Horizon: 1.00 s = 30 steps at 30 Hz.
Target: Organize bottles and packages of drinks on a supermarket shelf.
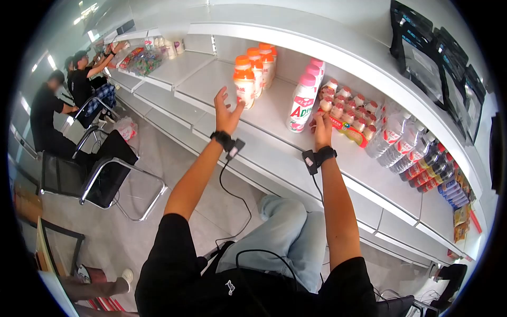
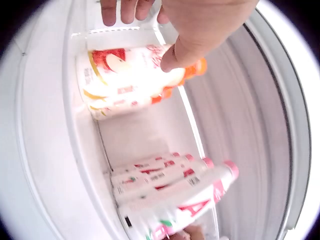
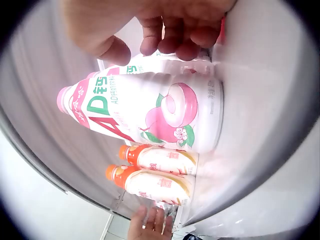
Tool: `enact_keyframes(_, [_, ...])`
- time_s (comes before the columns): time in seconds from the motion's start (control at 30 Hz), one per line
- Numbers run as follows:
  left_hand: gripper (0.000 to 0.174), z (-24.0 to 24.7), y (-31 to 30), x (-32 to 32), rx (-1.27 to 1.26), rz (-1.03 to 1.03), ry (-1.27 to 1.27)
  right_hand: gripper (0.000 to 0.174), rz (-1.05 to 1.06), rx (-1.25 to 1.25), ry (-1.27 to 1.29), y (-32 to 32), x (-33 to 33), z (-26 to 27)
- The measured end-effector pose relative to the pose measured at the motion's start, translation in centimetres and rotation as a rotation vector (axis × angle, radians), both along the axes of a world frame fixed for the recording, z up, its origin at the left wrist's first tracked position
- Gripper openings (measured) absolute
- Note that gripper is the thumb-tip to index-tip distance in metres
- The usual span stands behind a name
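On the shelf, a row of orange-capped drink bottles [image 1: 244, 87] stands left of a row of pink-capped milk drink bottles [image 1: 302, 105]. My left hand [image 1: 228, 113] is held up at the front of the orange-capped row, fingers spread and nothing in its grasp. In the left wrist view its thumb overlaps the nearest orange-capped bottle [image 2: 125, 75]. The right hand [image 1: 322, 132] is beside the front pink-capped bottle, with loosely bent fingers. From the right wrist, those fingers [image 3: 150, 37] appear alongside the pink-capped bottle [image 3: 165, 110]. Just behind that hand sits a pack of small bottles [image 1: 349, 113].
Water bottles [image 1: 388, 134] and dark soda bottles [image 1: 428, 164] line the shelf to the right. Black pouches [image 1: 422, 53] stand on the shelf above. Chairs [image 1: 105, 169] and several people are at the left. Cables [image 1: 245, 195] hang from both wrists.
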State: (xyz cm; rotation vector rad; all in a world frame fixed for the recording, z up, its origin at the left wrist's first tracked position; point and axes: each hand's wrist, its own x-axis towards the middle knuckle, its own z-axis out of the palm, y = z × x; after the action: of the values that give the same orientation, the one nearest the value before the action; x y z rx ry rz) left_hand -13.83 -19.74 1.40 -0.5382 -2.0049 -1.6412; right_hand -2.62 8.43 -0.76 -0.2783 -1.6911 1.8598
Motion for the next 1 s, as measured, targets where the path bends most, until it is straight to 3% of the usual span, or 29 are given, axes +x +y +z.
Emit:
enact_keyframes(0.17, [0.077,-0.8,-0.6,-4.2,-0.035,-0.322,-0.237,0.017,-0.012,-0.039,-0.003,-0.7,0.4,1.2])
enact_keyframes(0.3, [0.075,-3.2,0.4,-6.6,0.026,-0.357,-0.146,0.019,-0.026,-0.055,-0.008,-0.8,0.4,1.4])
enact_keyframes(0.47, [0.069,-1.0,-0.5,-4.2,-0.089,-0.26,-0.178,0.028,0.028,-0.274,0.079,-1.7,1.9,1.8])
enact_keyframes(0.57, [0.068,-0.4,-0.8,-2.6,-0.097,-0.298,-0.169,0.031,0.169,-0.349,0.127,-2.0,4.5,1.7])
enact_keyframes(0.63, [0.068,0.0,-0.8,-1.8,-0.147,-0.353,-0.189,0.033,0.246,-0.178,0.05,-4.3,5.3,2.5])
enact_keyframes(0.67, [0.069,0.4,-0.5,-1.4,-0.136,-0.4,-0.211,0.033,0.176,-0.07,-0.027,-6.2,5.3,2.9])
enact_keyframes(0.7, [0.068,0.4,0.0,-1.4,-0.17,-0.42,-0.176,0.03,0.252,0.068,-0.157,-7.6,5.5,4.2])
enact_keyframes(0.73, [0.068,0.3,0.7,-1.5,-0.204,-0.439,-0.141,0.02,0.37,0.031,-0.102,-8.8,4.8,3.8])
enact_keyframes(0.83, [0.068,0.9,3.0,-2.1,-0.287,-0.516,-0.151,0.042,0.378,0.179,-0.113,-13.0,2.2,4.5])
enact_keyframes(0.93, [0.069,0.1,5.3,-4.4,-0.254,-0.583,-0.235,0.059,0.227,0.294,-0.057,-12.7,-1.0,2.2])
enact_keyframes(1.0, [0.067,-0.1,6.2,-5.6,-0.149,-0.707,-0.27,0.058,0.193,0.3,-0.035,-12.3,-2.1,1.6])
